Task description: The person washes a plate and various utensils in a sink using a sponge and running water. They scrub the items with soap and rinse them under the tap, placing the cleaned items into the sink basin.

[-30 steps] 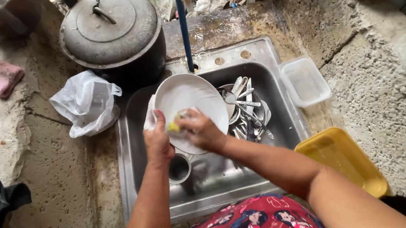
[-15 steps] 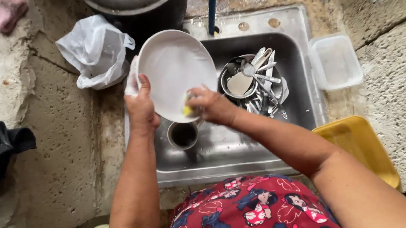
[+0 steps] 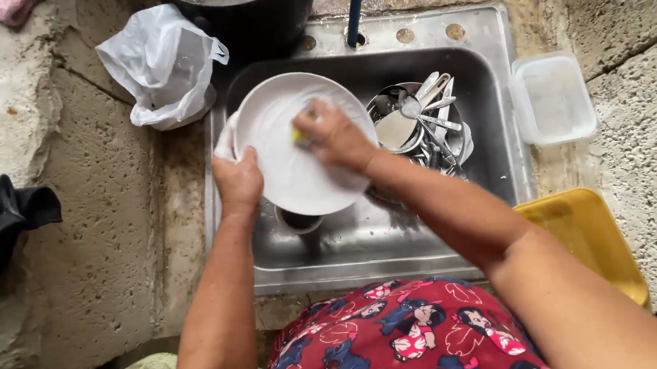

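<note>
The white plate sits tilted over the steel sink, face up toward the camera, its lower edge hanging just above a dark cup that stands on the sink floor. So this looks like the scrubbing step, mid-wash: the right hand is pressed onto the plate's face with a small yellow sponge peeking out under the fingers, which are curled together and clamped down on it. The left hand grips the plate by its left rim, thumb over the front, the other fingers wrapped behind where they can't be seen, so closed firmly on the edge. Judging by how things sit, the next bit probably calls for working the sponge across the rest of the face while the left hand keeps the plate steady, since a wet rim could slip. Beside the plate, on the right of the basin, there's a pile of spoons and metal bowls waiting. A blue pipe comes down at the back of the sink, with a big dark pot next to it. Further out: a crumpled white plastic bag on the rough concrete counter to the left, a clear plastic container to the right, and a yellow tray near the right forearm.
</note>
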